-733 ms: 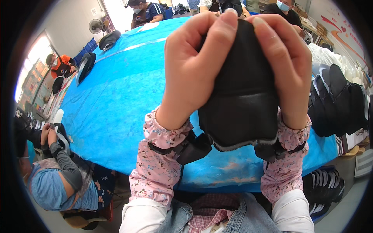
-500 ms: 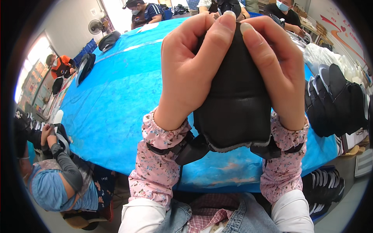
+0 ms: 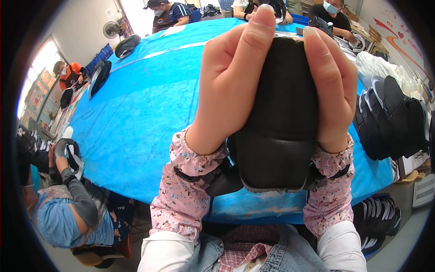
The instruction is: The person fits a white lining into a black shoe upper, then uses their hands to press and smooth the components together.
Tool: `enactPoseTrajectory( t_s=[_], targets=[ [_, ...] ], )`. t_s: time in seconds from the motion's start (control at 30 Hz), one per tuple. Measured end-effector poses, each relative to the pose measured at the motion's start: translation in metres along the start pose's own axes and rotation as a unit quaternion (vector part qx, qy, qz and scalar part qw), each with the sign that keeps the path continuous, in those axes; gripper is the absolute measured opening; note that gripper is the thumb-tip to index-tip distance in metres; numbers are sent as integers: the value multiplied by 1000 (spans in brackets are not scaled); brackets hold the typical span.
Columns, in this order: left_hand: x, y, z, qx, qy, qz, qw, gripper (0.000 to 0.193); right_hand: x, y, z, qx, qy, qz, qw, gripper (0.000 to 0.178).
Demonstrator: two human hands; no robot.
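Observation:
Close in front of me, both hands hold up a black shoe upper [image 3: 283, 104], its long smooth side toward me and a raw greyish edge at the bottom. My left hand [image 3: 235, 81] is closed along its left side, thumb raised near the upper end. Along the other side, my right hand [image 3: 333, 86] is closed too, its thumb by the top right corner. The fingers behind the piece are mostly hidden. Both wrists wear pink flowered sleeve covers and dark straps.
A blue-covered table [image 3: 140, 118] spreads before me. Stacked black shoe uppers [image 3: 389, 120] stand at the right, beside white plastic bags [image 3: 380, 68]. Single uppers lie along the far left edge [image 3: 99, 79]. A co-worker [image 3: 74, 213] sits close on my left; others work around the far side.
My hands have shifted apart at the top, the right thumb moving right, so more of the black upper shows. Its lower end has swung slightly downward. The left co-worker's piece has turned.

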State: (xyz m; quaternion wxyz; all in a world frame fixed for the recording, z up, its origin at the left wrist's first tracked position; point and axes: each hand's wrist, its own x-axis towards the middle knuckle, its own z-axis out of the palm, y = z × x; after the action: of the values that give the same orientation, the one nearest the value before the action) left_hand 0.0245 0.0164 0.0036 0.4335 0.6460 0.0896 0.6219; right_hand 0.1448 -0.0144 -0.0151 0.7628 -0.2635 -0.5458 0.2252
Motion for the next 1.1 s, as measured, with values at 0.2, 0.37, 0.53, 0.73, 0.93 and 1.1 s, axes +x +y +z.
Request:
enactPoseTrajectory(
  t_s=[0.2, 0.37, 0.53, 0.73, 0.93, 1.1],
  targets=[
    [0, -13, -2, -28, 96, -73, 992, 47, 11, -13, -5, -131, -135, 3, 982, 28],
    [-5, -13, 1, -92, 63, -72, 991, 49, 6, -17, -2, -125, -164, -62, 977, 30],
    [-4, -9, 7, -127, 32, -37, 991, 46, 27, 4, -23, -71, -205, -195, 957, 35],
    [-7, -10, 8, -100, 30, -21, 994, 45, 22, 31, -27, -170, -134, -322, 922, 36],
    [-11, -6, 10, -143, 22, -38, 989, 44, 19, 28, -24, -100, -159, -285, 940, 41],
    [-18, -8, 20, -181, -14, -49, 982, 35, 16, 26, -12, 265, -212, -113, 934, 44]
  ],
)
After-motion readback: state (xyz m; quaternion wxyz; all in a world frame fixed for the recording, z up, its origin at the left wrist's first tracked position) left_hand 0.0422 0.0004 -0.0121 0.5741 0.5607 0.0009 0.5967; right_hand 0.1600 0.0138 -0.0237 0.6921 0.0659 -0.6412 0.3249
